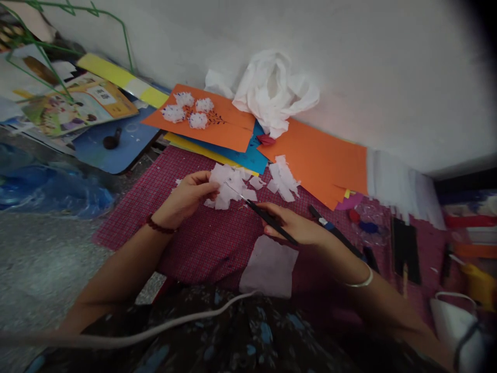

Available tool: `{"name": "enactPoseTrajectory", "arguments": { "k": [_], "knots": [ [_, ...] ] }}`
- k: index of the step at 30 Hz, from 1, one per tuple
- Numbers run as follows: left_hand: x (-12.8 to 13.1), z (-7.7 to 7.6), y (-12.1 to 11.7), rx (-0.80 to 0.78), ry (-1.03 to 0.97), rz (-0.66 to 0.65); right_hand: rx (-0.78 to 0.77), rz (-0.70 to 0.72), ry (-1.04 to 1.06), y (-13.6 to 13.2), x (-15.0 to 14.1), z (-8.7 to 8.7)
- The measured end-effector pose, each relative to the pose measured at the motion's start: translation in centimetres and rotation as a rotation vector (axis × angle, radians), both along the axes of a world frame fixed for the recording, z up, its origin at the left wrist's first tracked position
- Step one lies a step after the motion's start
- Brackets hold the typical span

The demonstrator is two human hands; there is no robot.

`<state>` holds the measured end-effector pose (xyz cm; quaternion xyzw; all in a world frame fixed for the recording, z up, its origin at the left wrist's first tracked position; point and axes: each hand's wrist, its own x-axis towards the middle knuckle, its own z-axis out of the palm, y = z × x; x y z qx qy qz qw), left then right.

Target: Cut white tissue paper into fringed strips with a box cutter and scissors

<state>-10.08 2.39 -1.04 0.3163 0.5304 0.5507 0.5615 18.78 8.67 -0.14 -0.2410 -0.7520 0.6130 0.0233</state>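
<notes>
My left hand (196,191) pinches the edge of a piece of white tissue paper (225,186) between thumb and fingers. A slim black tool with a thin metal tip (267,220) lies in the grip of my right hand (293,224). Its tip points left and reaches over the tissue paper near my left fingers; whether it touches cannot be seen. Torn tissue scraps (283,178) lie just beyond my right hand. Closer to my body, a flat pale square of tissue (269,264) rests on the red checked cloth (190,259).
Behind the scraps lie an orange sheet with white paper blossoms (217,127), another orange sheet (322,155) and a crumpled white tissue heap (272,93). A black-and-blue pen-like tool (337,233) is at right. At left are a blue board (128,140), a book (77,106) and a green wire rack (126,41).
</notes>
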Motion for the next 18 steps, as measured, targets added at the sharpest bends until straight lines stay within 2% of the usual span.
{"name": "enactPoseTrajectory", "arguments": {
  "k": [5,13,18],
  "knots": [
    [0.2,-0.5,-0.1,-0.053,0.016,-0.132,0.002,-0.014,0.039,0.1,-1.2,-0.3],
    [0.1,-0.5,-0.1,-0.095,0.008,-0.127,-0.164,-0.052,0.019,0.0,-1.4,-0.1],
    [0.1,-0.3,-0.1,-0.072,0.055,-0.146,-0.083,0.033,0.108,0.6,-1.0,-0.1]
  ]
}}
